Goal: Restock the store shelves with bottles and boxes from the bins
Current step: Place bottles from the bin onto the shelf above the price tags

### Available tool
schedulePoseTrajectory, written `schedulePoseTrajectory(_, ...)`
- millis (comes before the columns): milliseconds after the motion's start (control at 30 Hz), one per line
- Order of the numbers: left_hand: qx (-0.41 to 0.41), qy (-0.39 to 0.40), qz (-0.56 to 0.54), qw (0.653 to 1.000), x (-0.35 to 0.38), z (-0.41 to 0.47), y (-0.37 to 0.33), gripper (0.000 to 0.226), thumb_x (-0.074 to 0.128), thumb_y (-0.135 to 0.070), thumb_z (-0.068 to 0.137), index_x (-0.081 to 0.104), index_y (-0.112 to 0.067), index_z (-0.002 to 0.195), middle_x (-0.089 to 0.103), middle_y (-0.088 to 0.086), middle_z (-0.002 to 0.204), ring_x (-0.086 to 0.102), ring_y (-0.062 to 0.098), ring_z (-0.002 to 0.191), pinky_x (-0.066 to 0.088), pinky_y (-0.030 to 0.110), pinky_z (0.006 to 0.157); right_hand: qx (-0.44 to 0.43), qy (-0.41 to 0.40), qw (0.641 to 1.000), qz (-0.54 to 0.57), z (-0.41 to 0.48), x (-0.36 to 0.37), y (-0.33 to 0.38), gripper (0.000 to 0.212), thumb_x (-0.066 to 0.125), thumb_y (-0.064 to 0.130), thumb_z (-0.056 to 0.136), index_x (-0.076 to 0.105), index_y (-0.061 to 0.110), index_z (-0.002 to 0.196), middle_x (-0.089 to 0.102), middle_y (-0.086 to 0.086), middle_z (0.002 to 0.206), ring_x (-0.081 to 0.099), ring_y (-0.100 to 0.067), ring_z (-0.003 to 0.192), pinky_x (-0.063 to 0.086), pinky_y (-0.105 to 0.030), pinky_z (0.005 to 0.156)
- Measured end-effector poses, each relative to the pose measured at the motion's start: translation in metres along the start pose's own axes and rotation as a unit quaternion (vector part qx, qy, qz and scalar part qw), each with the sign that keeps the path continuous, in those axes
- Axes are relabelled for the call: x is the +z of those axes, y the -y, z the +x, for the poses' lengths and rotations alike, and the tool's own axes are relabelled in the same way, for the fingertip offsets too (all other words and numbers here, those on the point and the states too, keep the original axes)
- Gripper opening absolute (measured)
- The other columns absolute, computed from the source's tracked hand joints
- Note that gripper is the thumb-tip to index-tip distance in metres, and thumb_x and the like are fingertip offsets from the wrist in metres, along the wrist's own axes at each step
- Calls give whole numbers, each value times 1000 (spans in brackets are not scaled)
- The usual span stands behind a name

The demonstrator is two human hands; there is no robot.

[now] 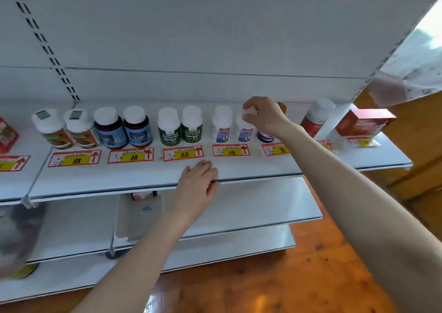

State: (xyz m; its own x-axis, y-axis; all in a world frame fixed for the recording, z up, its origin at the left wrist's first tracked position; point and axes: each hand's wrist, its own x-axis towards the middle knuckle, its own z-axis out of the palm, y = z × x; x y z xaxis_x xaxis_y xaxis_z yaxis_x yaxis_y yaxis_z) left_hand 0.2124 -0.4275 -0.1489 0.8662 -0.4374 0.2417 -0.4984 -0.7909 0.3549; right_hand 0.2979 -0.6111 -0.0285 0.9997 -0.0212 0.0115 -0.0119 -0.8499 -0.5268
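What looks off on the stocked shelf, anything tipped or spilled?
Nothing clear, no spill. The red-label bottle at the right end seems to lean, but so do the far-left bottles the other way, so likely lens distortion.

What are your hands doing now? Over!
Right hand grips white bottle by cap. Left hand open on shelf edge. Twin bottle and purple bottle close alongside.
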Motion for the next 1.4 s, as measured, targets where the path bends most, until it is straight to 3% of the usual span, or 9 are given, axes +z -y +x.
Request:
schedulePoseTrajectory(100, -2, -4, 2, 1000, 0, 0, 0, 30, 40, -33, 79, 63, -14, 77, 69, 6, 100, 63, 22, 103, 51, 45, 78, -19, 14, 1000, 3, 9, 6, -2, 28, 54, 11, 89, 57, 6, 116, 59, -15, 118, 55, -24, 91, 28, -17, 57)
schedulePoseTrajectory(267, 0, -17, 6, 1000, 1, 0, 2, 34, 41, -33, 80, 67, -11, 83, 69, 9, 103, 65, 26, 103, 50, 51, 79, -34, 46, 998, -8, 15, 4, -5, 29, 52, 13, 91, 55, 7, 119, 55, -12, 125, 53, -25, 109, 37, -24, 79)
schedulePoseTrajectory(667, 5, -20, 20, 1000, 6, -2, 3, 38, 38, -34, 83, 66, -10, 86, 68, 11, 109, 62, 29, 108, 47, 51, 85, -46, 37, 998, -27, 12, 6, -4, 30, 49, 13, 93, 51, 5, 122, 51, -12, 130, 47, -26, 119, 35, -25, 86)
schedulePoseTrajectory(800, 7, 2, 20, 1000, 1, -2, 0, 29, 43, -28, 88, 64, -7, 90, 65, 14, 112, 58, 32, 114, 45, 52, 90, -40, 26, 998, -41, 7, 6, -1, 32, 48, 16, 93, 52, 7, 124, 51, -12, 132, 46, -27, 121, 37, -28, 94)
schedulePoseTrajectory(867, 13, -6, 12, 1000, -3, -6, -5, 25, 46, -25, 90, 64, -8, 93, 65, 13, 111, 57, 30, 113, 43, 48, 94, -39, -15, 998, -37, 2, 5, 0, 32, 47, 16, 94, 53, 8, 124, 51, -10, 133, 47, -24, 121, 35, -25, 92)
schedulePoseTrajectory(1033, 73, -25, 19, 997, -9, -30, -14, 35, 36, -27, 87, 66, -10, 88, 68, 2, 88, 63, 22, 85, 49, 34, 80, -71, -90, 993, -27, -23, 6, 8, 29, 44, 15, 94, 58, 8, 119, 57, -4, 128, 50, -19, 119, 28, -12, 83)
schedulePoseTrajectory(1200, 102, -3, 12, 995, -19, -66, 1, 31, 40, -25, 84, 67, -10, 82, 67, 1, 79, 63, 21, 75, 51, 27, 71, -78, -114, 990, 2, -62, 22, 25, 27, 49, 14, 92, 63, 5, 114, 63, -6, 120, 56, -21, 111, 34, -17, 85)
schedulePoseTrajectory(1333, 110, 25, 8, 994, -26, -100, 37, 29, 40, -25, 83, 65, -11, 76, 65, 0, 74, 62, 21, 70, 47, 26, 68, -77, -136, 987, 21, -103, 46, 43, 20, 53, 11, 90, 68, 5, 102, 68, -7, 105, 53, -15, 90, 30, -15, 72)
schedulePoseTrajectory(1400, 93, 48, 1, 994, -25, -121, 62, 31, 41, -25, 83, 66, -9, 76, 66, 2, 75, 63, 23, 70, 49, 27, 68, -57, -135, 989, 33, -121, 64, 52, 17, 55, 12, 89, 68, 6, 98, 68, -6, 101, 54, -15, 88, 31, -15, 73)
